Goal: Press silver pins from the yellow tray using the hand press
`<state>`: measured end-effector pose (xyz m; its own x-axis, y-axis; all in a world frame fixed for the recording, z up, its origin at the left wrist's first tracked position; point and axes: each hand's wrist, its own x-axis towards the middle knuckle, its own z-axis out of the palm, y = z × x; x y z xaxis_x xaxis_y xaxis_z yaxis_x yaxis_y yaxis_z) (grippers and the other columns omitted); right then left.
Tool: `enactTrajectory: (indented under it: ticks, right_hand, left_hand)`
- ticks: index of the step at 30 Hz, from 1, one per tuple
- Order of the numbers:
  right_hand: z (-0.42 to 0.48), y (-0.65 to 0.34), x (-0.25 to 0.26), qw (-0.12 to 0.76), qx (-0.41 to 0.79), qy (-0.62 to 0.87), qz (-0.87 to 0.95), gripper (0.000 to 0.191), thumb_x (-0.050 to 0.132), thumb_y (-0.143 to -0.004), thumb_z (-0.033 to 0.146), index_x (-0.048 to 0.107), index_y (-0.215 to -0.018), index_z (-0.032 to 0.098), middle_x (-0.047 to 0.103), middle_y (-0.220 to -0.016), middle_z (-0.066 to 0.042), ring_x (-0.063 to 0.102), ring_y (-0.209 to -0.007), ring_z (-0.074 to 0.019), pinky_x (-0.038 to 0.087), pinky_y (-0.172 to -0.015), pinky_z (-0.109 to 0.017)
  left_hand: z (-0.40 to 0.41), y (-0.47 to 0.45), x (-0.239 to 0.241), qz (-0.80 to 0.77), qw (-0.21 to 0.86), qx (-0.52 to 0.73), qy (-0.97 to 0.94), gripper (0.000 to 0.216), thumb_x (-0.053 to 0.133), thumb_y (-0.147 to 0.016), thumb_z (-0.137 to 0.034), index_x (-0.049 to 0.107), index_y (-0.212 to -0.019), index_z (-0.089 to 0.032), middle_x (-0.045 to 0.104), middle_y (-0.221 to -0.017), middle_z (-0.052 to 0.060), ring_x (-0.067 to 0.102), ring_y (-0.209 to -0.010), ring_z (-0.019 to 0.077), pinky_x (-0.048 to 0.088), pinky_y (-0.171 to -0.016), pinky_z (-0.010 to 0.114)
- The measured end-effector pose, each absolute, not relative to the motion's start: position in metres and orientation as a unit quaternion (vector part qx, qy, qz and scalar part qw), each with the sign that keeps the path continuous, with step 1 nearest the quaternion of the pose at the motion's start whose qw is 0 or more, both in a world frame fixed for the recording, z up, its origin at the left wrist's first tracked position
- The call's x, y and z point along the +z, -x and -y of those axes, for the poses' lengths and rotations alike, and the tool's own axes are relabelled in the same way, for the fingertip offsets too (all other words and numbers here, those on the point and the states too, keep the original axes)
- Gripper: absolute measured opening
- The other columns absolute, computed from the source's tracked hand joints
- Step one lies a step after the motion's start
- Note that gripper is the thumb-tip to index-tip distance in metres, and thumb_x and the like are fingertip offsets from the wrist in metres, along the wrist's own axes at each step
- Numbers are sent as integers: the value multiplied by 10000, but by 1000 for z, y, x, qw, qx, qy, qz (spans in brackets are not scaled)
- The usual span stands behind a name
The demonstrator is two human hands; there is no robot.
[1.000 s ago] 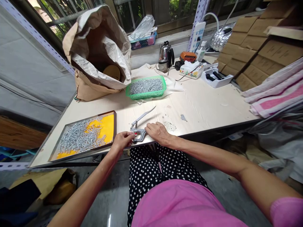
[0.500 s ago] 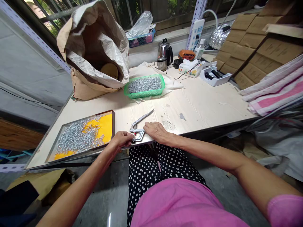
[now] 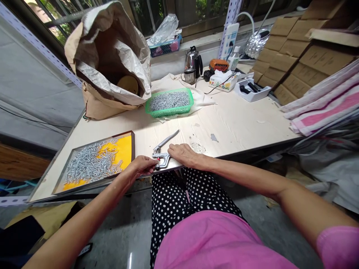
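Observation:
Silver snap-fastener pliers (image 3: 163, 156) lie at the table's front edge, one long handle slanting up to the right and a small red piece in the jaws. My left hand (image 3: 143, 164) is closed in a pinch beside those jaws; whatever its fingertips hold is too small to make out. My right hand (image 3: 183, 154) has its fingers curled down on the right side of the pliers' frame and hides the part under it. Left of my hands, a shallow tray (image 3: 133, 149) with a yellow base holds a heap of small shiny metal pieces.
Behind the pliers stands a green basket (image 3: 169, 112) full of small metal pieces. A large open paper sack (image 3: 92, 93) is at the back left. Farther right are a steel kettle (image 3: 193, 59), a tissue box (image 3: 223, 82), a white tray (image 3: 254, 96) and stacked cartons (image 3: 305, 63).
The view has shifted slightly. Both hands stay at the pliers, with the left fingertips still at the jaws and the right hand still on the frame.

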<state>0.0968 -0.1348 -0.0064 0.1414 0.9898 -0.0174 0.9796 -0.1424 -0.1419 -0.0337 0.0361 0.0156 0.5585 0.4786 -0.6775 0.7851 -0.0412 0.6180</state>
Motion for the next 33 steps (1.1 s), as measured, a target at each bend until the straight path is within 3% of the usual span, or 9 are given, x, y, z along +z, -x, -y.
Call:
enactTrajectory:
  ticks: [4, 10, 17, 26, 33]
  right_hand:
    - [140, -97, -3, 25, 47, 745, 664, 272, 312, -1013, 75, 555, -1116, 139, 601, -1102, -120, 549, -822, -192, 302, -607, -320]
    - [143, -99, -7, 15, 42, 745, 665, 284, 289, -1021, 84, 536, -1153, 132, 591, -1118, -129, 534, -796, -187, 263, -579, -323]
    - [141, -99, 1, 15, 83, 743, 664, 280, 270, -1038, 115, 532, -1133, 147, 577, -1166, -122, 527, -834, -185, 240, -569, -333]
    - [124, -124, 0, 91, 102, 740, 658, 234, 389, -1044, 285, 550, -1167, 168, 558, -1237, -108, 542, -859, -182, 340, -649, -319]
    - [84, -147, -10, -1, -1, 754, 656, 333, 296, -1018, 128, 613, -1119, 157, 583, -1225, -143, 510, -1036, -274, 361, -771, -379]
  left_hand:
    - [-35, 37, 10, -430, 525, -143, -721, 423, 887, -499, -464, 585, -564, -175, 567, -445, -23, 468, -410, 86, 368, -428, 206]
    - [-32, 47, -2, -356, 494, -68, -790, 438, 772, -591, -571, 657, -688, -159, 569, -489, -29, 459, -447, 90, 352, -444, 209]
    - [-36, 44, 5, -335, 493, -135, -792, 429, 780, -593, -570, 640, -628, -167, 563, -509, -26, 470, -478, 99, 376, -468, 220]
    - [-33, 41, 7, -353, 488, -141, -786, 345, 744, -634, -490, 650, -662, -159, 552, -511, -29, 459, -483, 100, 355, -473, 220]
    - [-32, 43, 4, -355, 483, -140, -788, 373, 708, -641, -532, 642, -667, -166, 525, -502, -37, 446, -478, 105, 344, -474, 226]
